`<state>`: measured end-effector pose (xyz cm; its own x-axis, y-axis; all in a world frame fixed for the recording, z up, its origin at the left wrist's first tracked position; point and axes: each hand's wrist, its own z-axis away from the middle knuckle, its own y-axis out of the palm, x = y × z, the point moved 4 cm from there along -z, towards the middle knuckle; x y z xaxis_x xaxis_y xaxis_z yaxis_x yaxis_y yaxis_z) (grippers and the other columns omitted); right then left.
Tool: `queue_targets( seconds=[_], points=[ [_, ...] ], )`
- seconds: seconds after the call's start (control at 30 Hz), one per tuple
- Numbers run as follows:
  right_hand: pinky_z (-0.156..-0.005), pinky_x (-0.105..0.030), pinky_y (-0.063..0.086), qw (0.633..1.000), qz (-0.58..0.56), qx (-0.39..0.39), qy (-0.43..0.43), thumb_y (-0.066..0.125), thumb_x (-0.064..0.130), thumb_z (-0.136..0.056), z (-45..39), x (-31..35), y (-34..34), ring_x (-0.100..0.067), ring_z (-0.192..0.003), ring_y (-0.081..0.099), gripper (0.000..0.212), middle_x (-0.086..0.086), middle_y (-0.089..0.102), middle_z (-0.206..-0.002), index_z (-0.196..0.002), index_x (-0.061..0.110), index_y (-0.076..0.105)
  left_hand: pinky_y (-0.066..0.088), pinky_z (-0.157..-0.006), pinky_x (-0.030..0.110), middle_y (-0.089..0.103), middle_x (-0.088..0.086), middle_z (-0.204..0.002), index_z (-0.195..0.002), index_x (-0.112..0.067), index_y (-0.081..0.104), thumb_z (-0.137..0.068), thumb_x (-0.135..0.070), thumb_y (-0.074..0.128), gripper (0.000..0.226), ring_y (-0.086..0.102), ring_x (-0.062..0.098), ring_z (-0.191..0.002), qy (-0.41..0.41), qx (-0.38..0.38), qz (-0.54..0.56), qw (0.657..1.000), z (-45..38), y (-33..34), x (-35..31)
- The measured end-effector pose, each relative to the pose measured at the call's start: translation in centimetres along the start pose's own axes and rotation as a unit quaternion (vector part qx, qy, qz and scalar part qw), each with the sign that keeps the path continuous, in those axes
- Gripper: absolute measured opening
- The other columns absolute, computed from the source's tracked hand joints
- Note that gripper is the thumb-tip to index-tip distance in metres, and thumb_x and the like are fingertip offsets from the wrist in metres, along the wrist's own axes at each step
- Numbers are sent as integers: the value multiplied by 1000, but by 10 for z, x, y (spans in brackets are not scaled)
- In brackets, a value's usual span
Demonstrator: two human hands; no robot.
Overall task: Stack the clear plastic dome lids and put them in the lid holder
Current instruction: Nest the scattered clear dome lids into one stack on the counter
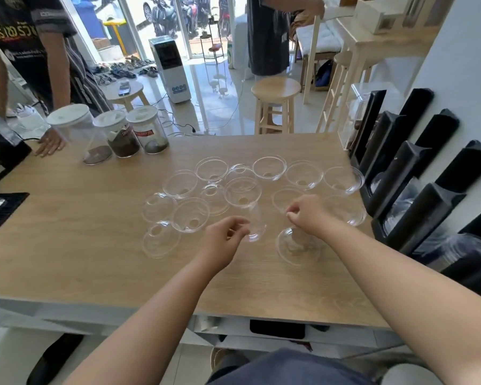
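Observation:
Several clear plastic dome lids (269, 167) lie scattered on the wooden table (81, 218), most of them with the rim up. My left hand (222, 240) is closed on the lower end of a tilted stack of lids (254, 218) near the table's middle. My right hand (307, 213) hovers just to the right with its fingers curled in, directly above a single lid (297, 248). Whether it touches that lid is unclear. The black lid holder (417, 218) stands along the table's right edge, with some clear lids showing in its slots.
Three lidded jars (122, 134) of brown powder stand at the back left. Beside them another person's hand (49, 144) rests on the table. A black mat (0, 212) lies at the left edge. Stools and a second person stand beyond the table.

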<state>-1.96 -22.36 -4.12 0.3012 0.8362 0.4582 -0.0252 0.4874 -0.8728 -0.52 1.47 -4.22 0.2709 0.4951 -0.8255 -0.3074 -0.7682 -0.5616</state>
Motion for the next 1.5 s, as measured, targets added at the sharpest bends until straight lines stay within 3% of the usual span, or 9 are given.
queue_targets(
  seconds=[0.2, 0.27, 0.4, 0.47, 0.67, 1.0, 1.2, 1.37, 1.5],
  points=[
    [-73, -17, 50, 950, -282, -123, -54, 63, 22, -90, 32, 15, -35, -3, -75, 63, 12, 13, 71, -80, -93, 28, 72, 58, -78, 30, 75, 0, -92, -113, -19, 63, -100, -7, 54, 20, 74, 9, -86, -207, -29, 371, 905, 7, 1, 14],
    [-64, -11, 48, 881, -453, -130, -40, 59, 17, -94, 43, 17, -42, 0, -69, 64, 15, 10, 71, -74, -93, 28, 70, 58, -75, 29, 75, 1, -90, -114, -17, 62, -100, -4, 52, 21, 74, 10, -84, -221, -31, 421, 879, 7, 2, 14],
    [-57, -21, 48, 662, -746, -30, 66, 53, 15, -97, 52, 22, -31, -9, -62, 62, 15, 2, 66, -68, -102, 17, 67, 59, -69, 28, 76, 3, -89, -121, -10, 61, -99, -2, 51, 25, 74, 14, -84, -226, -13, 507, 832, 7, 8, 9],
    [-55, -22, 48, 634, -763, 21, 125, 53, 18, -96, 55, 25, -18, -11, -59, 62, 16, 1, 64, -67, -103, 16, 67, 59, -69, 29, 76, 4, -91, -124, -9, 60, -99, -2, 51, 27, 74, 16, -85, -221, 1, 542, 811, 6, 11, 5],
    [-50, -22, 51, 672, -719, 36, 176, 48, 12, -98, 55, 28, -1, -16, -62, 59, 19, -6, 62, -77, -103, 20, 65, 60, -73, 31, 72, 9, -96, -129, -7, 60, -95, -4, 54, 34, 72, 20, -90, -206, 45, 580, 787, 7, 17, -11],
    [-69, -28, 43, 823, -555, 19, 121, 66, 45, -84, 54, 29, 4, -16, -86, 53, 28, 5, 59, -102, -106, 28, 60, 61, -78, 33, 72, 11, -102, -132, -5, 58, -83, -9, 64, 49, 72, 21, -91, -212, 69, 580, 783, 10, 22, -16],
    [-72, -34, 57, 809, -584, 16, 73, 68, 37, -85, 59, 32, 9, -23, -94, 68, 29, -2, 64, -113, -111, 31, 56, 60, -81, 33, 73, 10, -102, -133, -9, 59, -87, -9, 61, 46, 71, 22, -94, -211, 75, 569, 792, 9, 22, -15],
    [-87, -39, 55, 845, -533, -32, 14, 69, 40, -84, 60, 29, 6, -21, -103, 66, 28, -1, 59, -120, -108, 40, 57, 58, -79, 32, 74, 8, -109, -138, -16, 55, -102, -12, 48, 37, 71, 22, -98, -204, 53, 502, 839, 8, 22, -12],
    [-92, -44, 53, 862, -504, -53, 5, 71, 53, -74, 61, 27, 8, -20, -107, 63, 34, 4, 58, -120, -104, 45, 59, 57, -84, 31, 69, 6, -120, -144, -20, 49, -86, -30, 69, 62, 70, 17, -100, -157, 38, 360, 919, 16, 16, -15]
  ],
)
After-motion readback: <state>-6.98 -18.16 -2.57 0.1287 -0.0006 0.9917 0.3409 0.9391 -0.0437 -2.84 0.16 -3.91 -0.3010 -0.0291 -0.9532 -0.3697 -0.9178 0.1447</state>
